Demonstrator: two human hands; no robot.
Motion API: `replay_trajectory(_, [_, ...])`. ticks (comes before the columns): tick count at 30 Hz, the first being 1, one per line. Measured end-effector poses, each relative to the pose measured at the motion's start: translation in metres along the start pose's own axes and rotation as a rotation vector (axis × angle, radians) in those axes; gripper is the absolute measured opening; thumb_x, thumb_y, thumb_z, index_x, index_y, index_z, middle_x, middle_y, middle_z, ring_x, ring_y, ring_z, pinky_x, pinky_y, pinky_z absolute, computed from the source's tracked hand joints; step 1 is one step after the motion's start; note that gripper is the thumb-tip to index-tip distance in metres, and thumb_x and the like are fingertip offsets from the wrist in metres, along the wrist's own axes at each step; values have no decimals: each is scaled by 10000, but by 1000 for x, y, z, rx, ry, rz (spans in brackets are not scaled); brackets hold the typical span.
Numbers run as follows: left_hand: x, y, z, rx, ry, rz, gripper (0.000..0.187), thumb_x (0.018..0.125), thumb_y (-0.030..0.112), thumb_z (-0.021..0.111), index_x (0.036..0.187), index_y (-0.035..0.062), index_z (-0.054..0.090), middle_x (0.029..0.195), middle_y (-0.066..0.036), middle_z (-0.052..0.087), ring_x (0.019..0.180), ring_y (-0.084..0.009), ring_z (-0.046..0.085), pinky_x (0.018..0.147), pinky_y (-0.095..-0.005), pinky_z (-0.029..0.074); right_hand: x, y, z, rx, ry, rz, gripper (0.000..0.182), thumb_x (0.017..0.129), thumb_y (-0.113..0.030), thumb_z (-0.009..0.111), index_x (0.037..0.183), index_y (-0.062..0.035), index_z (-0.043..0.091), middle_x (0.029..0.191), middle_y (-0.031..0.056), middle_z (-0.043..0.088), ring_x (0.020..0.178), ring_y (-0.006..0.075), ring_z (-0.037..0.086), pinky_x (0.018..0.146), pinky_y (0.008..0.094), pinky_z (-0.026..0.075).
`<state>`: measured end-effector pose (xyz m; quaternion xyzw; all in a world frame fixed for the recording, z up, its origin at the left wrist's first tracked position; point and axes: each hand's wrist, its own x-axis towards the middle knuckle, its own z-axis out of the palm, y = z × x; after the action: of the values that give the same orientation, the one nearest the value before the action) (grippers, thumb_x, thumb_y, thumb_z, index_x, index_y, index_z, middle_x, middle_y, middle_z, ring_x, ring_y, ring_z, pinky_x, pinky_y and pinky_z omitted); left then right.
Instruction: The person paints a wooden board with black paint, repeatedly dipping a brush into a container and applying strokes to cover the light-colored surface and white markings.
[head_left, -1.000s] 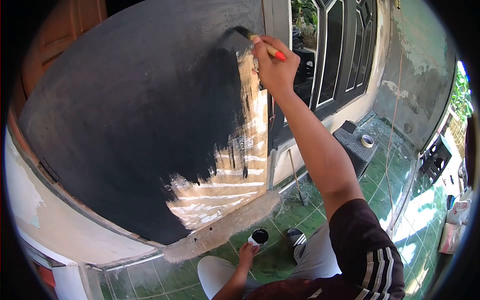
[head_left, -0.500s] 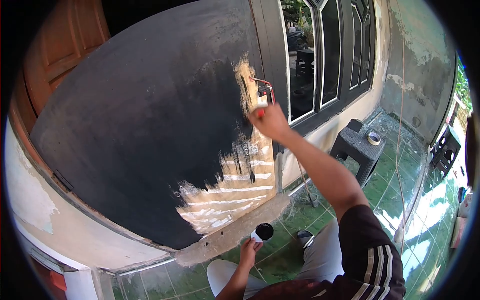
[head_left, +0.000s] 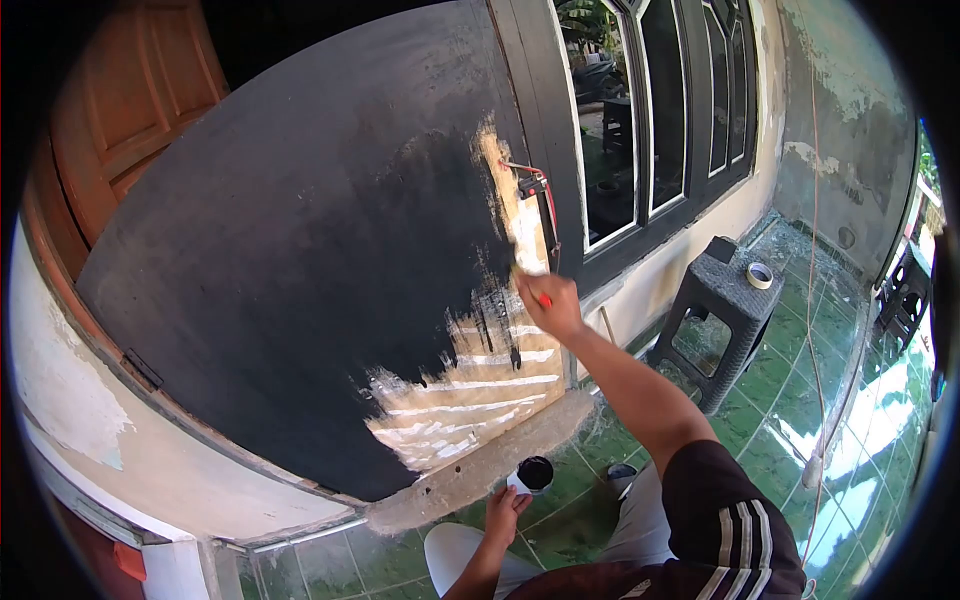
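Observation:
My right hand (head_left: 553, 310) is closed around a paintbrush with a red handle (head_left: 545, 299). Its tip meets the door panel (head_left: 300, 270) at the edge between black paint and a bare tan strip (head_left: 528, 222). Most of the panel is black, with a ragged border at the lower right. White streaks (head_left: 475, 382) cross the tan wood there. Low down, my left hand (head_left: 505, 513) grips a small white paint cup (head_left: 519, 483) with black paint inside. A metal door handle with a lock (head_left: 535, 187) sits above my right hand.
A dark plastic stool (head_left: 725, 300) bearing a tape roll (head_left: 759, 276) stands to the right on green tiles (head_left: 775, 365). Behind it is a white-edged window (head_left: 665, 120). A thin cord (head_left: 818, 250) hangs at the right. A concrete sill (head_left: 490, 440) runs below the door.
My right hand has moved down along the tan strip with the paintbrush, away from the door handle. My left hand still holds the paint cup. The view has shifted slightly.

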<state>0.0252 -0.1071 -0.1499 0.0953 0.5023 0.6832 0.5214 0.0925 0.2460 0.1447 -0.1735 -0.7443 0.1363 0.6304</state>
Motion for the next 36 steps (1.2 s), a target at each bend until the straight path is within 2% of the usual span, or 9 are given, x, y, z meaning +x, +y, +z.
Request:
replay_trajectory(5, [-5, 1, -2, -16, 3, 12, 293, 1088, 188, 586, 1267, -42, 615, 1174, -136, 710, 1062, -248, 726, 989, -403, 614, -36, 27, -19, -155, -604, 300, 248, 913, -236, 697, 771, -46, 768, 822, 212, 728, 748, 434, 700, 786, 502, 574])
replay_trajectory(7, [-9, 3, 1, -17, 16, 14, 290, 1087, 187, 587, 1263, -42, 616, 1173, -138, 709, 1065, -252, 727, 989, -403, 615, 15, 31, -15, -253, -622, 171, 323, 909, -300, 679, 749, -26, 744, 769, 243, 703, 750, 466, 687, 809, 513, 575])
replay_trajectory(13, [1, -5, -4, -37, 39, 28, 280, 1087, 153, 575, 1300, -28, 589, 1209, -153, 704, 1067, -292, 724, 1005, -467, 606, 191, -75, -36, -16, -83, 79, 345, 905, -288, 764, 753, 20, 732, 665, 247, 645, 699, 452, 679, 682, 457, 563])
replay_trajectory(18, [4, -7, -2, -16, 16, 13, 284, 1097, 158, 553, 1308, -28, 594, 1214, -145, 707, 1082, -267, 726, 1016, -454, 602, 212, -118, -26, 151, 341, -191, 170, 931, -182, 780, 969, -18, 803, 843, 185, 765, 736, 354, 756, 681, 386, 582])
replay_trajectory(21, [3, -6, 1, -5, 5, 12, 287, 1102, 161, 543, 1312, -29, 596, 1217, -143, 709, 1088, -260, 726, 1020, -447, 601, 170, -95, -2, 161, 259, -206, 183, 932, -201, 783, 958, -21, 804, 832, 190, 761, 715, 324, 757, 671, 374, 581])
replay_trajectory(24, [1, -5, -2, -8, -20, 24, 287, 1102, 161, 544, 1312, -28, 598, 1213, -141, 710, 1087, -255, 726, 1021, -447, 601, 124, -94, -12, -2, -114, -24, 198, 940, -221, 779, 965, -26, 809, 822, 188, 760, 701, 298, 757, 665, 374, 579])
replay_trajectory(27, [0, -1, -2, 1, 9, 14, 281, 1099, 159, 551, 1303, -26, 604, 1204, -137, 712, 1080, -253, 727, 1018, -444, 603, 137, -118, -26, 52, -136, 101, 195, 925, -221, 792, 959, -30, 811, 816, 190, 759, 688, 319, 747, 656, 378, 576])
replay_trajectory(31, [4, -5, -5, 10, 38, 18, 272, 1093, 161, 564, 1290, -22, 612, 1196, -134, 712, 1073, -254, 726, 1015, -443, 604, 191, -140, -23, 170, 246, -269, 169, 952, -192, 768, 998, -34, 807, 895, 197, 771, 778, 354, 761, 695, 366, 582])
replay_trajectory(36, [2, -8, -4, 3, 20, 17, 267, 1091, 167, 571, 1277, -18, 616, 1191, -134, 713, 1072, -257, 726, 1016, -446, 603, 117, -76, 0, 82, -28, -125, 149, 938, -150, 767, 1022, -30, 792, 941, 204, 770, 841, 363, 768, 730, 394, 599])
